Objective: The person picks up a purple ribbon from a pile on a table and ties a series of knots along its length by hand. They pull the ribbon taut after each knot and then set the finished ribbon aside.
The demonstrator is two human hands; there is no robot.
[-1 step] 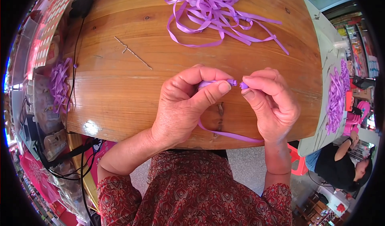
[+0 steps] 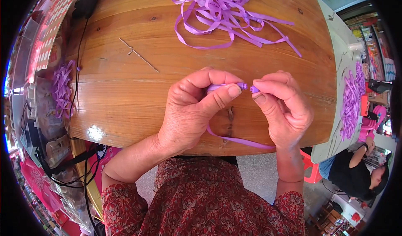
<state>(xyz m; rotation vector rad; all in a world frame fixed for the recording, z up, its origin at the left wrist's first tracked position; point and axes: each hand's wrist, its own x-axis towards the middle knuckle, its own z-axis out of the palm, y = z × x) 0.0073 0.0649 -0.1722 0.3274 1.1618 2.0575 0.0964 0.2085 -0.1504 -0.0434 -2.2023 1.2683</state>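
Note:
Over the near part of the wooden table, my left hand (image 2: 188, 108) pinches a purple ribbon lanyard, thumb against index finger. A small purple plastic clasp piece (image 2: 243, 86) sticks out past those fingertips. Facing it across a narrow gap is a second purple clasp piece (image 2: 254, 89), pinched between the thumb and fingers of my right hand (image 2: 289, 108). The two pieces are apart. Below my hands, a length of purple ribbon (image 2: 247, 143) hangs in a curve near the table's front edge. Its upper part is hidden by my left hand.
A tangled heap of purple lanyards (image 2: 217, 14) lies at the far side of the table (image 2: 125, 98). A thin twisted wire (image 2: 142, 59) lies left of centre. More purple ribbons rest at the left edge (image 2: 63, 89) and on a pale side table (image 2: 351, 106). A person (image 2: 351, 173) sits at right.

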